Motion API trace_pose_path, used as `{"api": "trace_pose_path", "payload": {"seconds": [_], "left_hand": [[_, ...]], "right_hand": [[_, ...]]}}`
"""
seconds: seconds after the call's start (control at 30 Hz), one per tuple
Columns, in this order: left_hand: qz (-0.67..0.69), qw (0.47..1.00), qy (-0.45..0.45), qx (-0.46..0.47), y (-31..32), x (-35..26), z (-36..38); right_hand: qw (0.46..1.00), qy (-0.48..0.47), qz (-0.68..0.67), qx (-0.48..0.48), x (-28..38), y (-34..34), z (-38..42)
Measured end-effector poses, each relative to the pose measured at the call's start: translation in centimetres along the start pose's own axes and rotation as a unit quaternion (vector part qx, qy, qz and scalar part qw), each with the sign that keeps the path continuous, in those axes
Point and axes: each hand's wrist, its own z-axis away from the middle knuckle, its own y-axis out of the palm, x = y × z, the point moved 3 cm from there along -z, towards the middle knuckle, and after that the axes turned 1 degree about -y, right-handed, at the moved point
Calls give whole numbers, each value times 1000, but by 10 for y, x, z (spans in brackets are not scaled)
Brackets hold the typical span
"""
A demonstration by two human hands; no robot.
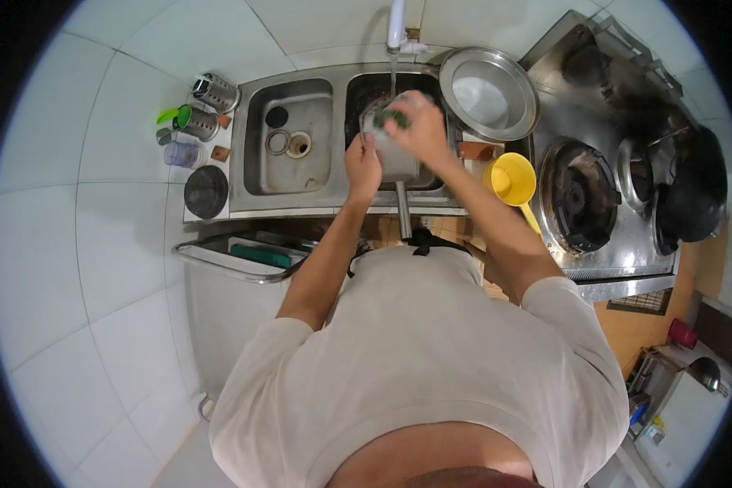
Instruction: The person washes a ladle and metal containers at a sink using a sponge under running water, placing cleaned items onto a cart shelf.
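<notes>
Over the right sink basin point(355, 98), a greyish metal vessel with a straight handle point(403, 213) lies tilted, its handle jutting over the near counter edge. My left hand point(364, 167) is closed on the vessel's left side, thumb toward the rim. Across the vessel's top, my right hand point(420, 128) is closed around a dark green scouring pad point(396, 119) and is smeared by motion. Water runs from the white faucet point(396, 28) just beyond both hands. The vessel's exact shape is partly hidden by my hands and blur.
Left basin point(256, 175) holds a drain ring and a black disc. Perforated metal holders point(215, 93), a clear cup point(182, 154) and a dark round lid point(206, 192) stand left. A large metal bowl point(531, 102), yellow dipper point(513, 179) and gas stove point(606, 150) sit right.
</notes>
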Motion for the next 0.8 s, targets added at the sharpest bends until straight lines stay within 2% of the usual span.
{"api": "trace_pose_path", "payload": {"seconds": [0.03, 0.07, 0.1, 0.13, 0.2, 0.3, 0.33, 0.37, 0.4, 0.47, 0.57, 0.6, 0.7, 0.8], "left_hand": [[95, 995, -16, -31, 6, 0, -1], [188, 980, -33, -61, 8, 1, -3], [207, 975, -57, -62, 8, 4, -8], [228, 968, -81, -64, 6, 9, -14], [223, 963, -123, -83, 1, 16, -18], [445, 867, -214, -66, 1, 15, -16], [455, 839, -288, -85, 5, -11, -8], [462, 834, -290, -86, 7, -9, -8], [469, 829, -292, -87, 7, -4, -9], [469, 834, -271, -105, 9, 12, -12], [425, 869, -205, -146, 27, 43, -37], [394, 885, -191, -158, 35, 46, -46], [353, 903, -175, -172, 45, 54, -58], [352, 901, -208, -148, 42, 79, -69]], "right_hand": [[998, -59, -4, -15, 16, 0, 15], [987, -149, 52, -22, 19, 7, 29], [965, -238, 108, -30, 20, 16, 43], [970, -226, 93, -10, 20, 16, 50], [989, -141, 22, -39, 14, 13, 48], [987, 26, -70, -140, -1, 8, 45], [978, 68, -85, -177, -20, 10, 42], [966, 110, -101, -210, -40, 13, 40], [946, 213, -153, -190, -62, 21, 37], [865, 410, -249, -144, -98, 38, 38], [839, 454, -215, -207, -83, 55, 42], [838, 438, -246, -211, -87, 65, 45], [888, 384, -164, -194, -58, 49, 39], [936, 221, -63, -265, -67, 26, 14]]}}
